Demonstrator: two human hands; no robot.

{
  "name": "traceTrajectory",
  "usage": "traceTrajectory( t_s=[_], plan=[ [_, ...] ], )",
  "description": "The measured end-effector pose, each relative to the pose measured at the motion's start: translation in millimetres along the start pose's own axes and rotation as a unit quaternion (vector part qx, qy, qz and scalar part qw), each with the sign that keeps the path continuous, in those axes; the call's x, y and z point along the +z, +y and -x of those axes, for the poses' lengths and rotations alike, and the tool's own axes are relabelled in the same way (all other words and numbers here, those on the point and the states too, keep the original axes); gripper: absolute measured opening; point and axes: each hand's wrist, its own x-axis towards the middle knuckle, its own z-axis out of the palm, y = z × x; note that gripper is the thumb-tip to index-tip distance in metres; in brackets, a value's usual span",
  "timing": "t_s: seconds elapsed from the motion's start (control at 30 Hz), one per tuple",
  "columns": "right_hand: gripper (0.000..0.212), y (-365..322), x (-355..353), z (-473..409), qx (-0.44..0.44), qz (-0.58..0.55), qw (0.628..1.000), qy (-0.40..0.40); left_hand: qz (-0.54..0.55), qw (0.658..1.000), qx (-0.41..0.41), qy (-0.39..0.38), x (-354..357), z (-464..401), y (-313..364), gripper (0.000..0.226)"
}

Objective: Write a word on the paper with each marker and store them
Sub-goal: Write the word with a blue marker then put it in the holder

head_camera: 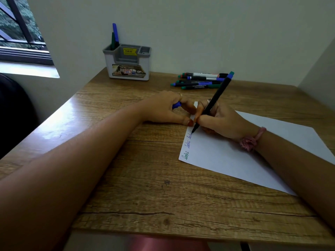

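A white paper (pixel 244 156) lies on the wooden desk (pixel 145 178), with handwritten words in green and blue along its left edge. My right hand (pixel 223 122) grips a black marker with a blue end (pixel 215 100), tip down on the paper beside the last word. My left hand (pixel 168 109) rests on the desk with fingers on the paper's top corner and holds a blue cap (pixel 176 105). Several more markers (pixel 201 80) lie at the back of the desk. A grey organizer (pixel 127 64) holds a blue marker (pixel 115 34) and a green one.
The wall runs close behind the organizer and the loose markers. A window sits at the far left. The desk's front edge is near my body, with bare wood between my forearms.
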Motion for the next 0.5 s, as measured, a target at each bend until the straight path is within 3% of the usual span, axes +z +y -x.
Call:
traceTrajectory(
  t_s=[0.07,0.2,0.33,0.5],
  plan=[
    [0.018,0.7,0.1,-0.7,0.000,0.009,1.000,0.007,0.013,1.000,0.001,0.004,0.4,0.0,-0.5,0.035],
    [0.006,0.0,0.3,-0.4,0.003,0.003,1.000,0.004,0.020,1.000,0.005,0.004,0.5,-0.9,-1.9,0.039],
    [0.015,0.2,0.8,-1.1,0.001,0.016,1.000,0.018,0.014,1.000,0.005,0.009,0.6,-1.4,-2.9,0.040],
    [0.010,-2.3,1.6,0.6,0.000,0.030,0.999,0.012,0.018,1.000,0.000,0.006,0.2,-0.3,-0.9,0.043]
  ],
)
